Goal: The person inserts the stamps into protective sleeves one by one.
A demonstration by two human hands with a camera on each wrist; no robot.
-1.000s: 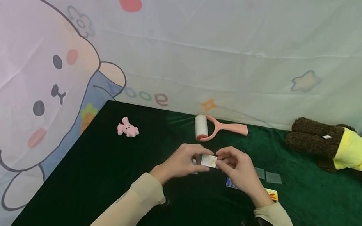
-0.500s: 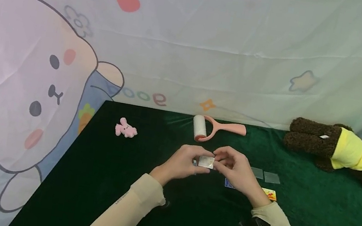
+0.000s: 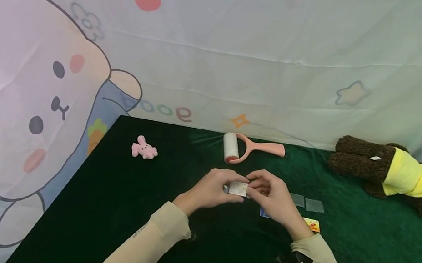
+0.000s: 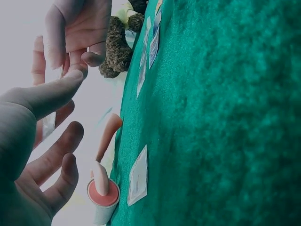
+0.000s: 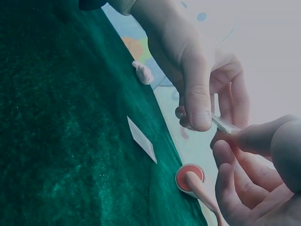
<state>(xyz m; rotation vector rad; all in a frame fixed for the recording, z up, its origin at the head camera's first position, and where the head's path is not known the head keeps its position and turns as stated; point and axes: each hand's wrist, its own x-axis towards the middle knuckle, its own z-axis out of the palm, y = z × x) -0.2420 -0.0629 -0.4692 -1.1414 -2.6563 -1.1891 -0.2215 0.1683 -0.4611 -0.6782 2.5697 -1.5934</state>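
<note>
A small whitish rectangular piece, like a little card or sleeve (image 3: 238, 188), is held up above the green cloth. My left hand (image 3: 207, 189) pinches it between thumb and fingers from the left. From the other side my right hand (image 3: 272, 199) pinches its right edge with thumb and fingertips. In the right wrist view the piece (image 5: 225, 125) appears nearly edge-on between both hands. Below them, a flat pale rectangle (image 4: 138, 178) lies on the cloth. Beside and partly behind my right hand are a blue card (image 3: 264, 212) and a yellow card (image 3: 313, 225).
Two translucent rectangles (image 3: 314, 206) lie right of my hands. A pink-handled lint roller (image 3: 231, 148) sits at the back edge. Far left is a pink plush toy (image 3: 145, 147); far right lies a brown teddy bear (image 3: 361, 163) in yellow. A printed curtain (image 3: 228, 51) hangs behind.
Both hands keep hold of the small piece with only slight finger movement and a small tilt of it. The whole head view has shifted a little; objects on the cloth stay put.
</note>
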